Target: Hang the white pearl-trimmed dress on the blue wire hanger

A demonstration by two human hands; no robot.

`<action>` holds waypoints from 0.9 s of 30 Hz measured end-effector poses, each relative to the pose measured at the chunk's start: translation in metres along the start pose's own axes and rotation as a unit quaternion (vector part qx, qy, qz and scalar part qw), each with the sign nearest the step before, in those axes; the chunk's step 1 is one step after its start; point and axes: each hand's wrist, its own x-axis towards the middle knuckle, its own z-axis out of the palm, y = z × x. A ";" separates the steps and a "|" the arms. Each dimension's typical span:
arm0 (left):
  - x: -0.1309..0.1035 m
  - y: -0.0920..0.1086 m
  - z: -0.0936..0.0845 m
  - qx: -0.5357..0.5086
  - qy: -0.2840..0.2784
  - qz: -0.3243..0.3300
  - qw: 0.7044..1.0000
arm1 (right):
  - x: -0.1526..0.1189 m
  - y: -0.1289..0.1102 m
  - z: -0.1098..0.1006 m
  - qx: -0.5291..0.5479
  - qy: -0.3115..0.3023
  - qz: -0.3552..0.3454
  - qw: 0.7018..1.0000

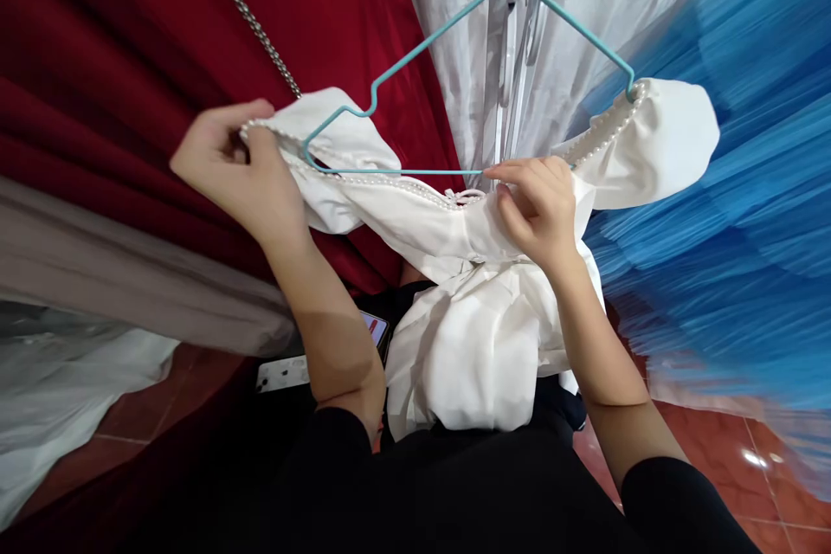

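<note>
A white dress [480, 346] with pearl trim along its neckline hangs down in front of me, its skirt bunched over my lap. A light-blue hanger [441, 32] sits in its top, with one end hooked inside the puffed sleeve [675, 143] on the right. My left hand [240, 169] pinches the pearl edge of the other sleeve, pulling it outward past the hanger's left end. At the middle of the hanger's lower bar, my right hand [542, 212] has its fingers closed on the bar, close against the bodice. Its palm side is partly hidden.
Deep red fabric [312, 9] hangs at left with a beaded chain [250, 13] over it. Layered blue tulle [759, 216] fills the right side. Metal poles [512, 69] stand behind, before white cloth. Two phones [282, 374] lie near my lap, above red floor tiles [720, 450].
</note>
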 end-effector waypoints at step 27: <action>-0.077 0.094 0.056 -0.082 -0.295 0.099 0.947 | 0.000 -0.008 -0.014 -0.035 -0.034 0.010 0.999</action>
